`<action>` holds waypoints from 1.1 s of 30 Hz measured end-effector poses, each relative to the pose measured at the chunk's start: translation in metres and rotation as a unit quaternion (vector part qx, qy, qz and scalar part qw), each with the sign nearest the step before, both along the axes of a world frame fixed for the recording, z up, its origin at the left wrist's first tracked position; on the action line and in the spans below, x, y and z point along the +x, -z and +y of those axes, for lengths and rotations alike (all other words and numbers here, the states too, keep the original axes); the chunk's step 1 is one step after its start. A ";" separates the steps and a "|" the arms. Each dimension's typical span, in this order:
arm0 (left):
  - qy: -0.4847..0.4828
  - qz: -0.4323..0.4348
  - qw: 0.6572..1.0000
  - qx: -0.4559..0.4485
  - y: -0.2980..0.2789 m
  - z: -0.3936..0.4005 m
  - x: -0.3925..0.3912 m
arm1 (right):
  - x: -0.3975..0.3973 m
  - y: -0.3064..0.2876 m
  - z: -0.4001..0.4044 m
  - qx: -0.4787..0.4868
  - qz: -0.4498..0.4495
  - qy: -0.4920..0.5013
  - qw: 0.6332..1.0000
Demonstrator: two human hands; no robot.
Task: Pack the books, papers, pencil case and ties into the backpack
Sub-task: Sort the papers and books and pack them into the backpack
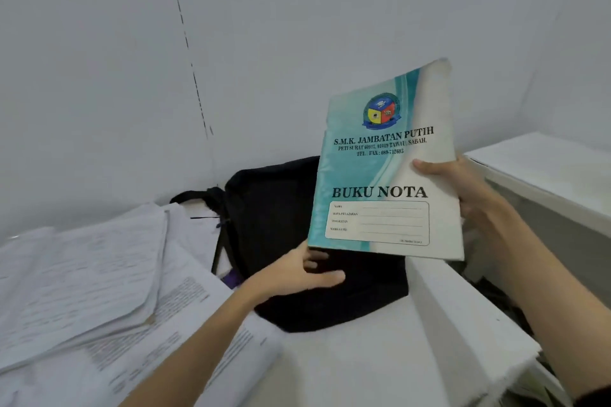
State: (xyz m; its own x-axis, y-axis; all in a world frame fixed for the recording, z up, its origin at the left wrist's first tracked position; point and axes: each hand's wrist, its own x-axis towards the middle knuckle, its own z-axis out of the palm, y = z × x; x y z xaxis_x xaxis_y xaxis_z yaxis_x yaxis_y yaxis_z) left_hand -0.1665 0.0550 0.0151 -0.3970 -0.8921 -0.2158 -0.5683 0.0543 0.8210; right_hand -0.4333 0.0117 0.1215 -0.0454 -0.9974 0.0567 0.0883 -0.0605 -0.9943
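Plain pale wall (pixel 297 26) behind, with a dashed dark line running down it; white surface (pixel 347 357) below, looks like a cloth-covered table or bed, can't tell which. Black fabric backpack (pixel 274 225) sits on that surface against the wall, straps out to its left, top toward the camera. Right hand (pixel 463 185) holds a thin teal-and-white notebook (pixel 386 168) upright above the backpack, thumb across the front cover at the right edge, fingers behind; cover reads "S.M.K. JAMBATAN PUTIH" and "BUKU NOTA" with a round crest above the text and a blank name box at the bottom. Left hand (pixel 304 274) is at the backpack's near top edge, just under the notebook's lower left corner, thumb stretched forward and fingers curled over the black fabric, apparently gripping the rim; view is blurred there so opening state isn't clear. Loose stack of white printed papers (pixel 99 291) is spread over the surface left of the backpack, overlapping, some sheets under the left forearm. White shelf or ledge (pixel 545 168) at right, behind the right wrist. Something purple (pixel 231 277) peeks out at the backpack's left edge, too small to identify.
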 end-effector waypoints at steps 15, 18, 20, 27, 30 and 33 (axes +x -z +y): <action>-0.558 0.419 0.714 0.061 -0.030 -0.063 0.013 | -0.034 0.068 -0.055 0.091 -0.091 -0.015 0.991; -0.540 0.267 0.796 -0.059 -0.068 -0.073 0.004 | 0.003 0.103 -0.051 0.087 -0.131 0.078 0.984; -0.477 0.111 0.856 -0.164 -0.090 -0.073 -0.006 | 0.038 0.123 -0.042 0.095 -0.169 0.043 0.980; -0.328 -0.154 0.882 -0.302 -0.128 -0.082 -0.027 | 0.087 0.127 -0.022 0.340 -0.183 -0.198 0.901; -0.303 -0.178 0.885 -0.306 -0.121 -0.081 -0.027 | 0.073 0.119 -0.020 0.329 -0.092 -0.249 0.906; -0.292 -0.169 0.886 -0.317 -0.115 -0.080 -0.025 | 0.044 0.102 -0.023 0.224 0.114 -0.263 0.931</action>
